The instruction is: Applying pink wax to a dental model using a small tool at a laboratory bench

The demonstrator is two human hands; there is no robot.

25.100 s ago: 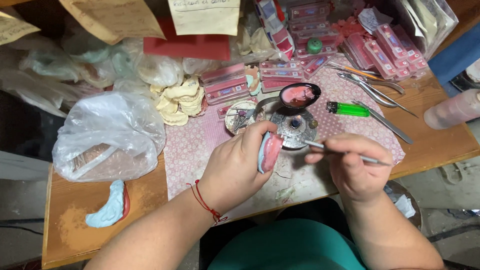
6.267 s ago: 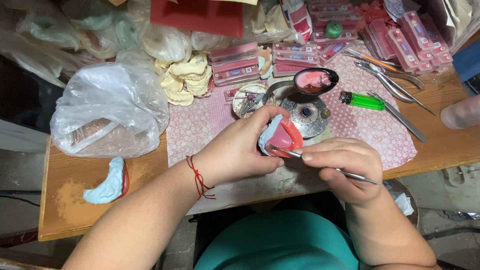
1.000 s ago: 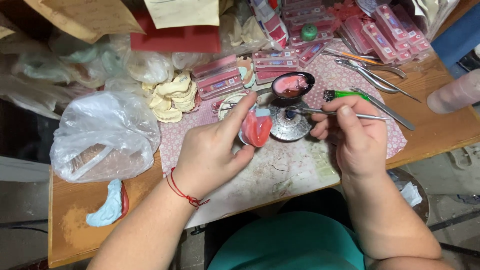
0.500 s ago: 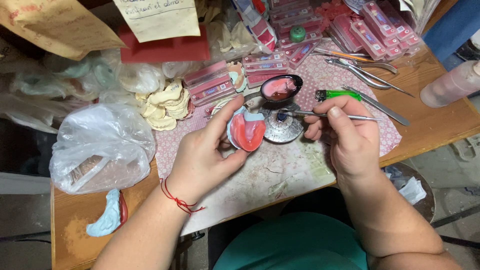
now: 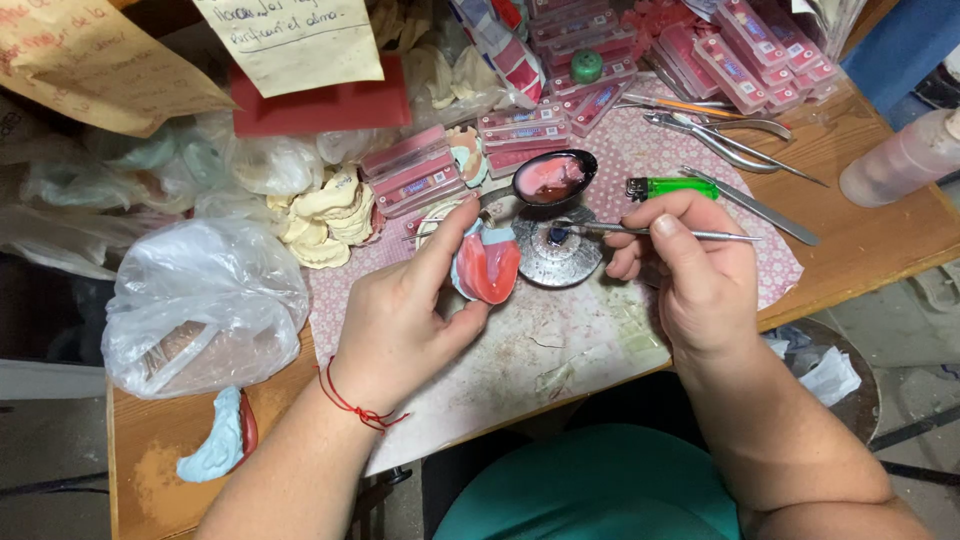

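At frame centre the left hand (image 5: 400, 320) gripped the pink wax denture model (image 5: 487, 268), while the right hand (image 5: 690, 275) pinched a thin metal instrument (image 5: 660, 233), tip best warmed briefly over the round burner (image 5: 556, 252).

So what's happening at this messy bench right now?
A person sits at a cluttered wooden bench. Their left hand holds up a pale blue dental cast topped with red wax. Their right hand grips a thin metal hand instrument, its tip over a round silver burner. Just behind sits a spoon of melted pink wax, with a green lighter to its right and a clear plastic bag to the left.
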